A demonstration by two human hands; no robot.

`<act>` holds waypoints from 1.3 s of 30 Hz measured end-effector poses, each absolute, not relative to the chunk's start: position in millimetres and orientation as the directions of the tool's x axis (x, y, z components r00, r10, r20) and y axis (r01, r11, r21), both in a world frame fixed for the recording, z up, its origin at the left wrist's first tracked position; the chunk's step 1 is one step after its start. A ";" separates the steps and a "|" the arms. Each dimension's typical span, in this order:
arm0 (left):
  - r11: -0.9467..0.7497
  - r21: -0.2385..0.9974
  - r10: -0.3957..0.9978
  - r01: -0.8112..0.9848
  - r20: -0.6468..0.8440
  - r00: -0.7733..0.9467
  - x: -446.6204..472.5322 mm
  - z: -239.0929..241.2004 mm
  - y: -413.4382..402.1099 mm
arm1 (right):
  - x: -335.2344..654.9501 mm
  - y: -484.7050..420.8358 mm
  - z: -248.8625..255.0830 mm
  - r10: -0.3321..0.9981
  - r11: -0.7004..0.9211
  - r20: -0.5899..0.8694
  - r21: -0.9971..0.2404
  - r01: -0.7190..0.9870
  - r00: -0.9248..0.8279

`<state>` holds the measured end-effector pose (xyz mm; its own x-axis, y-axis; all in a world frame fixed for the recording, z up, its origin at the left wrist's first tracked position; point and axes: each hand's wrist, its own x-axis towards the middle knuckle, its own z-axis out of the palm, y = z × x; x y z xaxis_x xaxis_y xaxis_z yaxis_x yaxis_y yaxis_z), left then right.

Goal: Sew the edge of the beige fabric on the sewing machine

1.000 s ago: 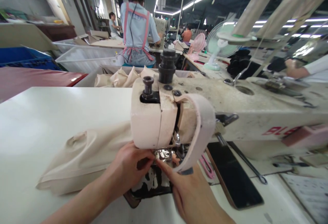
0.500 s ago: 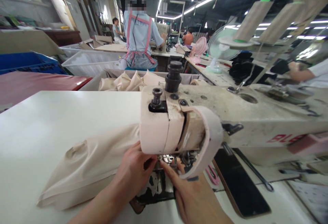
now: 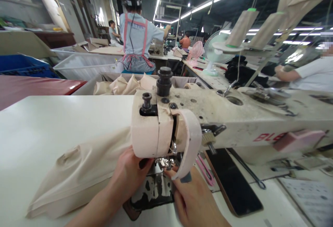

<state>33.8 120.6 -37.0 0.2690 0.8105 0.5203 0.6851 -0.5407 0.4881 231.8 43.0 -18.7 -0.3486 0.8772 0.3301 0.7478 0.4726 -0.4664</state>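
Note:
A sewing machine [image 3: 161,126] stands in front of me, its needle area and metal presser foot [image 3: 166,163] low under the head. Beige fabric [image 3: 83,168] lies bunched on the table to the left and runs under my left hand toward the foot. My left hand [image 3: 131,171] is closed on the fabric's edge, thumb and fingertips together just left of the foot. Right of the foot, my right hand [image 3: 191,189] has its fingers curled in close, partly behind the pale curved guard [image 3: 191,143]; what they pinch is hidden. A worn metal plate [image 3: 152,189] shows between the hands.
Pink thread snips [image 3: 205,169], a black phone [image 3: 235,183] and a dark metal rod [image 3: 247,168] lie right of the machine. Behind the table is a bin of beige pieces [image 3: 127,85]. Thread cones [image 3: 241,27] stand at right. Co-workers sit beyond, one in a pink-strapped apron [image 3: 135,40].
The view has shifted, so the machine appears further left. My right fingers have drawn back slightly from my left hand, beside the foot. My left hand keeps its hold on the fabric.

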 end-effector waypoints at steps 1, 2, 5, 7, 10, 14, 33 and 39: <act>-0.537 0.488 0.813 0.688 0.516 0.268 33.6 -37.1 120.6 | 231.9 43.0 -18.8 0.877 0.472 0.328 -0.464 0.750 -0.350; -0.532 0.491 0.817 0.690 0.511 0.266 33.3 -37.3 120.5 | 231.9 43.0 -18.9 0.878 0.472 0.327 -0.462 0.751 -0.350; -0.510 0.505 0.834 0.696 0.488 0.257 32.3 -37.6 120.5 | 231.4 43.0 -18.6 0.871 0.480 0.342 -0.451 0.752 -0.351; -0.494 0.519 0.847 0.698 0.467 0.252 31.4 -37.7 121.0 | 230.7 42.9 -18.4 0.865 0.488 0.358 -0.439 0.754 -0.352; -0.478 0.540 0.864 0.692 0.433 0.258 29.8 -37.2 122.7 | 229.9 42.7 -19.0 0.861 0.492 0.369 -0.431 0.756 -0.350; -0.464 0.565 0.878 0.682 0.396 0.269 28.7 -35.6 124.4 | 230.3 42.1 -21.2 0.855 0.501 0.374 -0.424 0.754 -0.358; -0.432 0.603 0.902 0.671 0.299 0.312 37.6 -18.4 120.9 | 228.5 37.9 -19.4 0.888 0.447 0.334 -0.477 0.756 -0.314; -0.270 0.566 0.961 0.779 0.204 0.185 11.5 2.0 112.3 | 236.6 39.4 -15.2 0.873 0.470 0.393 -0.512 0.719 -0.290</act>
